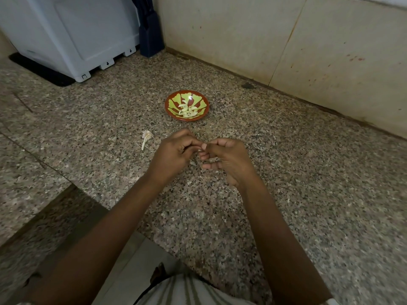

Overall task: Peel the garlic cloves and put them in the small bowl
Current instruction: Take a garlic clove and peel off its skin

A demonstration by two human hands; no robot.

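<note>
Hands joined over granite counter (297,172), left hand (174,150) and right hand (228,160) curled, pinching mostly hidden garlic clove (199,151) between fingertips, small bowl (168,106) holding peeled cloves (188,111) beyond, garlic stalk (146,138) leftward.

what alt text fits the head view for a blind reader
Left hand and right hand meet over a speckled counter, pinching a mostly hidden garlic clove. Beyond, a small bowl holds peeled cloves; a garlic stem lies left.
</note>
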